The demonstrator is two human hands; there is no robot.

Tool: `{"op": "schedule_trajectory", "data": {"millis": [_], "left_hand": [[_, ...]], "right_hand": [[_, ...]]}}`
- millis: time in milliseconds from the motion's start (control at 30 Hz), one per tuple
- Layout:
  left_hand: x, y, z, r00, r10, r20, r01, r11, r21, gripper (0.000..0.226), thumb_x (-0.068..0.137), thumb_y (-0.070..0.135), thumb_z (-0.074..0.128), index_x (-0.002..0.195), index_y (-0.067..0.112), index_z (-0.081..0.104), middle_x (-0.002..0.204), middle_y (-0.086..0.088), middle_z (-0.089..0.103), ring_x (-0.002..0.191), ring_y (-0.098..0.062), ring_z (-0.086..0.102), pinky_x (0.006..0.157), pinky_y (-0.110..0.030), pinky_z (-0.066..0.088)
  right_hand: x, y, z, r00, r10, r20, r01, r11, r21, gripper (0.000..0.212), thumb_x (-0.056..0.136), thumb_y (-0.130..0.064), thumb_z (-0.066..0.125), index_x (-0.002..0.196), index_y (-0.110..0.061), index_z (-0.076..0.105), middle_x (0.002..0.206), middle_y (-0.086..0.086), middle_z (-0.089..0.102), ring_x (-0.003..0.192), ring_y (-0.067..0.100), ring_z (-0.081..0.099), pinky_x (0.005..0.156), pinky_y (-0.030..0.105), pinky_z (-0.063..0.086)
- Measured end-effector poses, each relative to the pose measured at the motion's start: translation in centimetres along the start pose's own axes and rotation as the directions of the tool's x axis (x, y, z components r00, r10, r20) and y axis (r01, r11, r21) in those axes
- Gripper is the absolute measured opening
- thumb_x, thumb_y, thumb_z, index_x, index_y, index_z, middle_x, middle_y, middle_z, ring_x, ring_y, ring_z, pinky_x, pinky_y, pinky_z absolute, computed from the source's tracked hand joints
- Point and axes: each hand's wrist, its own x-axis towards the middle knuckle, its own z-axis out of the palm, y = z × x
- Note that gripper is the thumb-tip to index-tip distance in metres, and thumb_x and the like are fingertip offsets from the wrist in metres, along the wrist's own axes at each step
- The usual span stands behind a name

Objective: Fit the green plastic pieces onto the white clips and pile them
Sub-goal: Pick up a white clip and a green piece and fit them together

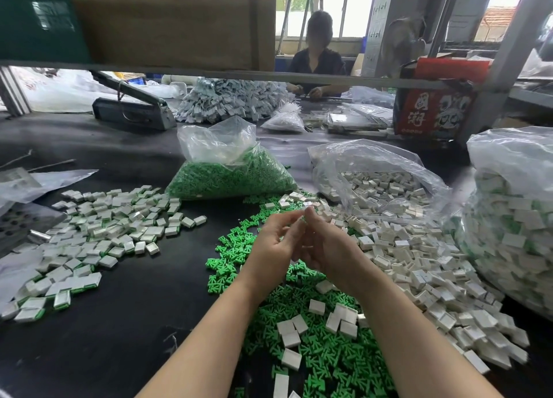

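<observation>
Hands together above the loose green pieces (302, 337): left hand (273, 248) and right hand (326, 248) meet at the fingertips, pinching a small part (302, 218), mostly hidden. Its long axis and facing cannot be told. Risk: a crooked press could leave it half-seated or flick it into the unfitted white clips (419, 263). Finished pile (98, 236) lies well apart, left.

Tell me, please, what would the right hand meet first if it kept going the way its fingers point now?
The right hand points up and away. Just past its fingertips lie loose white clips mixed with green pieces; beyond them is the bag of green pieces. Depth is unclear, but the clips likely come first.
</observation>
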Motion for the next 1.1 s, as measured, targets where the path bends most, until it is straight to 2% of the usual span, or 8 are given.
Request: {"op": "schedule_trajectory", "data": {"millis": [67,233,433,600,667,800,1000,1100], "left_hand": [[0.0,0.3,0.1,0.999,0.027,-0.024,-0.028,0.999,-0.029,0.013,0.095,0.028,0.056,0.1,0.029,0.068,0.072,0.006,0.066,0.057,-0.006,0.057,0.052,-0.019,0.046],[0.1,0.4,0.3,0.994,0.018,-0.11,-0.022,0.999,-0.03,0.021,0.087,0.021,0.055,0.082,0.033,0.072,0.069,0.006,0.067,0.052,-0.011,0.055,0.046,-0.024,0.044],[0.3,0.4,0.4,0.979,-0.053,-0.194,0.032,0.994,-0.109,0.014,0.076,0.017,0.056,0.075,0.013,0.07,0.057,-0.012,0.058,0.052,-0.026,0.049,0.045,-0.029,0.041],[0.3,0.4,1.3,0.965,-0.152,-0.215,0.089,0.958,-0.274,0.026,0.075,0.014,0.056,0.083,-0.01,0.061,0.054,-0.014,0.052,0.045,-0.023,0.046,0.04,-0.023,0.041],[0.3,0.4,1.5,0.966,-0.154,-0.208,0.086,0.949,-0.305,0.022,0.076,0.012,0.056,0.079,-0.008,0.062,0.055,-0.015,0.051,0.043,-0.022,0.046,0.04,-0.023,0.041],[0.3,0.4,1.5,0.97,-0.148,-0.192,0.076,0.937,-0.342,0.017,0.078,0.01,0.054,0.068,0.006,0.068,0.063,-0.02,0.056,0.041,-0.021,0.049,0.04,-0.024,0.043],[0.4,0.1,1.3,0.97,-0.177,-0.167,0.109,0.93,-0.352,0.017,0.079,0.012,0.056,0.07,0.006,0.069,0.079,-0.026,0.061,0.046,-0.024,0.053,0.042,-0.027,0.046],[0.4,0.1,1.1,0.968,-0.189,-0.165,0.121,0.929,-0.351,0.018,0.08,0.012,0.056,0.076,0.002,0.069,0.073,-0.025,0.06,0.045,-0.023,0.053,0.043,-0.028,0.046]], "right_hand": [[0.0,-0.1,0.0,1.0,-0.007,0.002,0.007,1.0,0.006,0.066,0.089,-0.061,0.038,0.098,0.001,0.058,0.067,0.008,0.058,0.056,0.015,0.04,0.053,0.031,0.022],[0.0,0.1,0.2,1.0,-0.03,0.002,0.03,0.999,0.018,0.055,0.09,-0.056,0.042,0.087,-0.006,0.064,0.067,0.011,0.058,0.056,0.017,0.04,0.053,0.031,0.022],[0.0,0.3,0.4,0.995,-0.097,-0.002,0.097,0.994,-0.04,0.051,0.088,-0.058,0.052,0.097,-0.013,0.073,0.072,0.012,0.058,0.065,0.023,0.04,0.053,0.031,0.022],[-0.2,0.4,0.2,0.989,-0.138,-0.057,0.13,0.984,-0.119,0.063,0.093,-0.051,0.049,0.096,0.011,0.061,0.065,0.009,0.061,0.057,0.016,0.049,0.048,0.023,0.03],[-0.3,0.4,0.2,0.986,-0.157,-0.065,0.148,0.982,-0.115,0.053,0.098,-0.042,0.049,0.093,0.009,0.063,0.063,0.005,0.061,0.054,0.011,0.052,0.047,0.021,0.034],[-0.2,0.4,0.6,0.979,-0.172,-0.113,0.156,0.978,-0.136,0.045,0.099,-0.037,0.049,0.085,0.002,0.066,0.065,0.014,0.057,0.057,0.018,0.049,0.051,0.029,0.032],[-0.4,0.5,0.5,0.975,-0.185,-0.124,0.167,0.976,-0.141,0.043,0.101,-0.03,0.048,0.086,0.006,0.066,0.058,0.002,0.058,0.053,0.011,0.05,0.049,0.022,0.036],[-0.3,0.4,0.7,0.973,-0.187,-0.136,0.168,0.976,-0.141,0.043,0.1,-0.035,0.049,0.08,-0.002,0.066,0.058,0.004,0.056,0.054,0.014,0.049,0.051,0.026,0.034]]}}
